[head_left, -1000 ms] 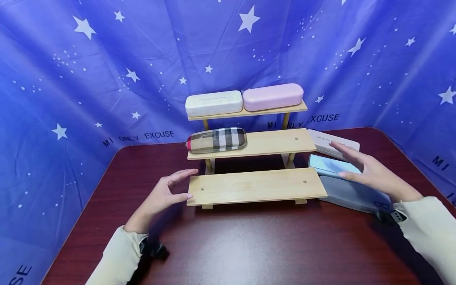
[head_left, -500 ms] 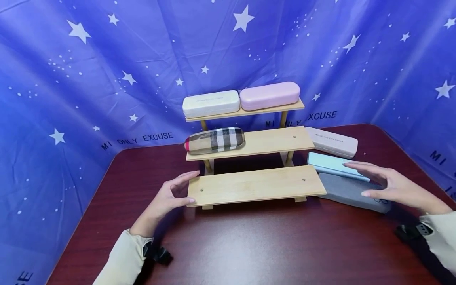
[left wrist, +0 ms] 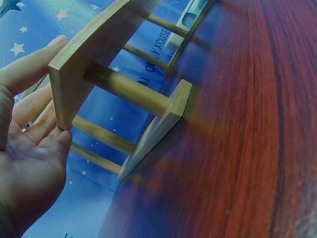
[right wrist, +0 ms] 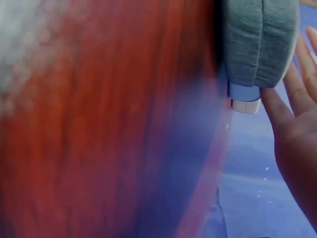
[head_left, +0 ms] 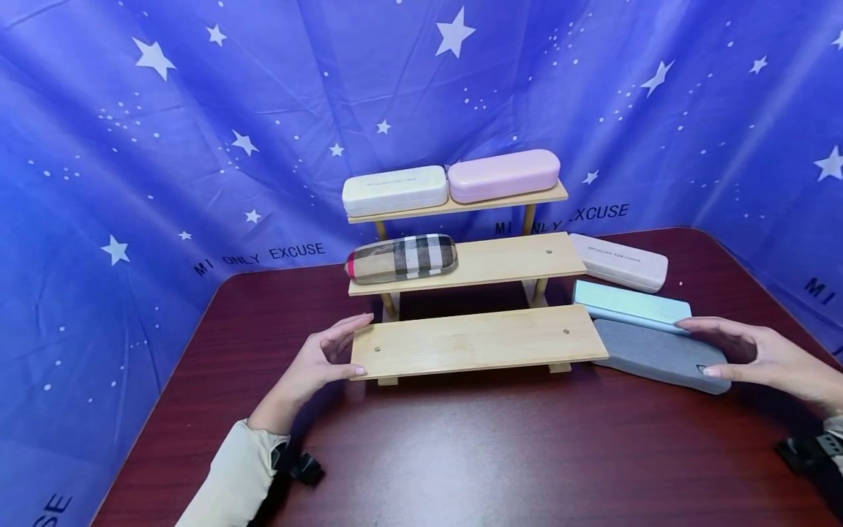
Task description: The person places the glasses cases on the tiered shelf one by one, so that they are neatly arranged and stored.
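Note:
In the head view, my left hand (head_left: 309, 369) grips the left end of the lowest board of a three-tier wooden display rack (head_left: 474, 342). The left wrist view has the thumb and fingers on opposite edges of that board (left wrist: 94, 54). At the far end of a grey glasses case (head_left: 658, 356), my right hand (head_left: 773, 362) is spread, thumb over its front corner and fingers behind. From the right wrist, the thumb appears at the end of the grey case (right wrist: 260, 44); firm contact is unclear. Directly behind lies a light blue glasses case (head_left: 628, 304).
A white glasses case (head_left: 395, 192) and a pink one (head_left: 503, 177) sit on the top tier. On the middle tier's left lies a plaid glasses case (head_left: 402, 259). Another whitish case (head_left: 619, 262) rests on the dark red table (head_left: 461, 446), right of the rack.
My right hand has moved right and toward me, from over the whitish and light blue cases to the grey case's end. My left hand has closed in on the lowest board.

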The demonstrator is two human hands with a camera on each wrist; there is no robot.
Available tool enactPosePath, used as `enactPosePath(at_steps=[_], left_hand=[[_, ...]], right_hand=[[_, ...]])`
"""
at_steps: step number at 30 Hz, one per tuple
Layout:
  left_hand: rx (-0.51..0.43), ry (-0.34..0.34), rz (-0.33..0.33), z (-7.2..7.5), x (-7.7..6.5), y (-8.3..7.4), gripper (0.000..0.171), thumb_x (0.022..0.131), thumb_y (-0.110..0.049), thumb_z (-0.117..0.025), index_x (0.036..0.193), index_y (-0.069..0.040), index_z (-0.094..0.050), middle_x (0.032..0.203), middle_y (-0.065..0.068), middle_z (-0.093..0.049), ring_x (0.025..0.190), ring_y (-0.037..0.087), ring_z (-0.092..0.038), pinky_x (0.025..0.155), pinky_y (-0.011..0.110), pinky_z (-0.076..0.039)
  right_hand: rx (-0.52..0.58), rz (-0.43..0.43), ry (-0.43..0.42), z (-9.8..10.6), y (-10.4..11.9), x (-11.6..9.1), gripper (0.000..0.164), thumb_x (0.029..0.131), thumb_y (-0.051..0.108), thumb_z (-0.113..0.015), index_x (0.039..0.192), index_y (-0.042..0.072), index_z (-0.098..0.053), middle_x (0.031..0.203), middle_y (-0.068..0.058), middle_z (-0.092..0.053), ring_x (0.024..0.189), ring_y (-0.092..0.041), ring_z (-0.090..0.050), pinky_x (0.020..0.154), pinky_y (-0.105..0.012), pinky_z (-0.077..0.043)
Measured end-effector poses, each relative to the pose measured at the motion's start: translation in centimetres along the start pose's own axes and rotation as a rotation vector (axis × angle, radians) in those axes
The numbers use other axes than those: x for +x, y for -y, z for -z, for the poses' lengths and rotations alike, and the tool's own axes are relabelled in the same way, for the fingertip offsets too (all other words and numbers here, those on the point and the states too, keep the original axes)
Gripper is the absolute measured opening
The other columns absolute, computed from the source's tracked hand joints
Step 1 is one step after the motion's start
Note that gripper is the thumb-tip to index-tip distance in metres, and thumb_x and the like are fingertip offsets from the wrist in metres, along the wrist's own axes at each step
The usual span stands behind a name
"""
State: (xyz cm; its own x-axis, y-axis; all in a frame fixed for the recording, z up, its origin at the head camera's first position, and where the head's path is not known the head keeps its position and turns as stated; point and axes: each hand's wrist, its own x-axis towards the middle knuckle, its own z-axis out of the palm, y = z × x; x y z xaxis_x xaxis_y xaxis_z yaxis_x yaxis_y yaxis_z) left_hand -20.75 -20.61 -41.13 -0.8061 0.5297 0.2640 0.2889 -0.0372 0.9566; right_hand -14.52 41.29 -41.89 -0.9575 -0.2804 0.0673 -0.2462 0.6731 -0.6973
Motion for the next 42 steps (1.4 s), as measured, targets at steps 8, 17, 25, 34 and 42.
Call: enactPosePath(at_steps=[8, 17, 25, 34, 42], left_hand=[[0.002, 0.004, -0.039, 0.0, 0.0, 0.2, 0.069, 0.072, 0.010, -0.073, 0.135, 0.010, -0.043, 0.142, 0.015, -0.044, 0.134, 0.016, -0.038, 0.110, 0.022, -0.027], [0.002, -0.001, -0.035, 0.0, 0.1, 0.2, 0.069, 0.073, 0.011, -0.072, 0.136, 0.008, -0.043, 0.142, 0.029, -0.037, 0.135, 0.018, -0.036, 0.110, 0.021, -0.027], [-0.004, 0.001, -0.027, 0.1, 0.0, 0.3, 0.069, 0.073, 0.012, -0.071, 0.136, 0.008, -0.043, 0.142, 0.030, -0.036, 0.136, 0.019, -0.034, 0.110, 0.021, -0.026], [-0.002, 0.004, -0.012, 0.1, 0.0, 0.1, 0.069, 0.075, 0.010, -0.071, 0.137, 0.008, -0.042, 0.143, 0.021, -0.041, 0.137, 0.021, -0.033, 0.110, 0.021, -0.027], [0.013, 0.004, 0.018, 0.1, 0.0, 0.2, 0.068, 0.076, 0.008, -0.071, 0.137, 0.006, -0.042, 0.144, 0.025, -0.037, 0.137, 0.021, -0.033, 0.109, 0.021, -0.028]], right_hand=[[0.002, -0.020, 0.101, -0.2, -0.5, 0.3, 0.060, 0.084, 0.007, -0.067, 0.139, 0.009, -0.043, 0.120, 0.026, -0.047, 0.103, 0.009, -0.044, 0.072, -0.015, -0.041], [-0.048, -0.078, 0.113, -0.5, -0.8, 0.6, 0.066, 0.080, 0.013, -0.072, 0.139, 0.011, -0.042, 0.107, 0.013, -0.052, 0.087, 0.000, -0.049, 0.064, -0.022, -0.041], [-0.098, -0.088, 0.113, -0.5, -0.7, 0.8, 0.071, 0.076, 0.017, -0.077, 0.138, 0.008, -0.043, 0.103, 0.010, -0.053, 0.083, -0.001, -0.049, 0.062, -0.022, -0.040], [-0.142, -0.159, 0.099, -0.3, -0.7, 1.3, 0.070, 0.075, 0.021, -0.078, 0.134, 0.002, -0.046, 0.104, -0.002, -0.057, 0.082, 0.002, -0.049, 0.063, -0.022, -0.042], [-0.161, -0.198, 0.101, -0.3, -0.7, 1.3, 0.071, 0.077, 0.024, -0.078, 0.133, -0.003, -0.045, 0.109, -0.013, -0.059, 0.083, 0.007, -0.048, 0.064, -0.022, -0.042]])
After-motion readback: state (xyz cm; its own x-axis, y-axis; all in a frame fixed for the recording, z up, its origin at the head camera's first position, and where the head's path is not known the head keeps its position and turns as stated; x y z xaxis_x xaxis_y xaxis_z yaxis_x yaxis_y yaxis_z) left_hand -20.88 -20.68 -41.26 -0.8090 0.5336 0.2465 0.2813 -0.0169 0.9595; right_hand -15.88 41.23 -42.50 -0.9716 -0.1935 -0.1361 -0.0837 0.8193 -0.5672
